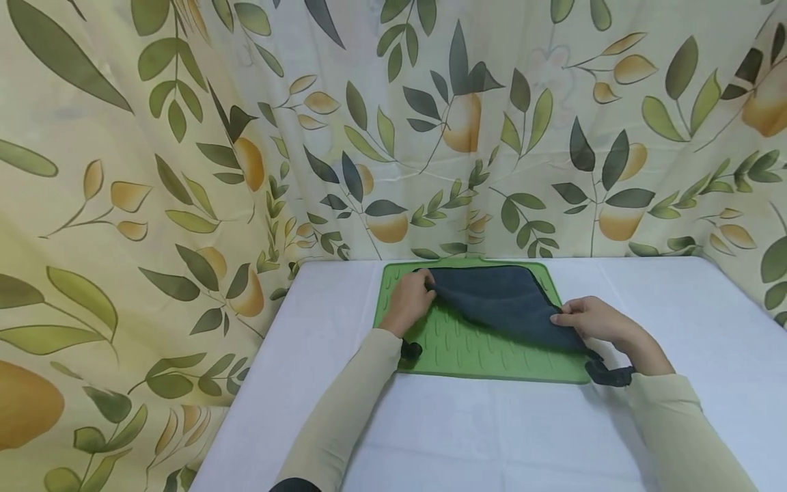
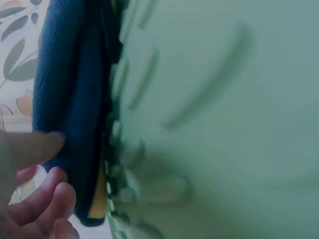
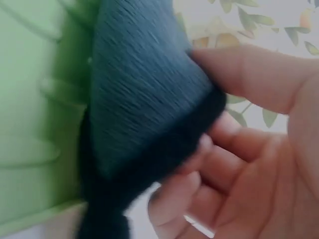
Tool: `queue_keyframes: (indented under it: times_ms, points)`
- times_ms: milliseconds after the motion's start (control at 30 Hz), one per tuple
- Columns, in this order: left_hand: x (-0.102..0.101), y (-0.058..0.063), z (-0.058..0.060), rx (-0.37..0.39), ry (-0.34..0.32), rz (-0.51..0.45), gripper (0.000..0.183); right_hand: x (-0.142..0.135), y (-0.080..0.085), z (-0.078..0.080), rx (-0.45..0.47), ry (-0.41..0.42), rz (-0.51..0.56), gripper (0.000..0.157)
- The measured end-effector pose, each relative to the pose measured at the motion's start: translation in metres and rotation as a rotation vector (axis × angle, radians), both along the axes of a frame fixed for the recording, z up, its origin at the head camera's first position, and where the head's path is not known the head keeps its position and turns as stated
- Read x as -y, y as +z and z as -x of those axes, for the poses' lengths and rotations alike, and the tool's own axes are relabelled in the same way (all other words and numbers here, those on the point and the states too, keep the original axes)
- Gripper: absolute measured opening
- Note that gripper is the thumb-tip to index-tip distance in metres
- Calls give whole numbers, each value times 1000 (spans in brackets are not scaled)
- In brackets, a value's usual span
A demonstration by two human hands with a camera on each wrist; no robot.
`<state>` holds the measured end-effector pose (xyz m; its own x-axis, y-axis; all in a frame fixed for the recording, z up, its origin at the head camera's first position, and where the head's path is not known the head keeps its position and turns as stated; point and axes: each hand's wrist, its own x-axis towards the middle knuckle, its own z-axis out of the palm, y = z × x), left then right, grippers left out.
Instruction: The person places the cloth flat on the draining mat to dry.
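Note:
A dark blue-grey cloth (image 1: 492, 294) with a black edging hangs over a green ridged mat (image 1: 479, 354) in the head view. My left hand (image 1: 407, 301) pinches the cloth near its left corner, above the mat's left side. At the other end, my right hand (image 1: 599, 320) grips the cloth's edge between thumb and fingers. The cloth (image 2: 62, 94) runs upright beside the mat in the left wrist view, with the left thumb on it. Seen from the right wrist, the fuzzy cloth (image 3: 144, 84) droops to a point, its black border at the fingertips.
The green mat lies near the back edge of a table with a white cover (image 1: 455, 437). Behind and to the left hangs a curtain (image 1: 393, 137) printed with leaves and orange fruit. Black straps (image 1: 609, 374) show at the wrists.

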<state>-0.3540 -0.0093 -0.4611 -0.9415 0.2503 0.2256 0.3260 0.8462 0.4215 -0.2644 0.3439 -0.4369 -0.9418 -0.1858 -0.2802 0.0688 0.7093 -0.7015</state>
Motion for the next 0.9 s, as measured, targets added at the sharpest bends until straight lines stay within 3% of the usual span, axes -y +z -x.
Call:
queue_keyframes:
  times_ms: [100, 200, 300, 433, 500, 600, 733, 900]
  points:
    - [-8, 6, 1, -33, 49, -24, 18, -3, 2, 1, -24, -56, 33, 32]
    - [-15, 8, -2, -11, 21, 21, 38, -5, 4, 2, -35, -86, 45, 38]
    - [-22, 5, -8, 65, -81, 66, 38, -6, 4, 2, -32, -95, 42, 43]
    - [-31, 1, -16, 146, -237, 115, 9, -6, 4, 3, -28, -89, 34, 44]
    - [-36, 1, -20, 153, -282, 156, 13, -6, 5, 4, -29, -85, 32, 44]
    - [-42, 0, -25, 147, -294, 224, 19, -6, 6, 4, -25, -83, 31, 43]
    - [-46, -2, -27, 79, -277, 293, 17, -8, 5, 4, -24, -85, 32, 44]
    - [-38, 1, -28, 12, -275, 271, 16, -9, 6, 2, -28, -104, 42, 45]
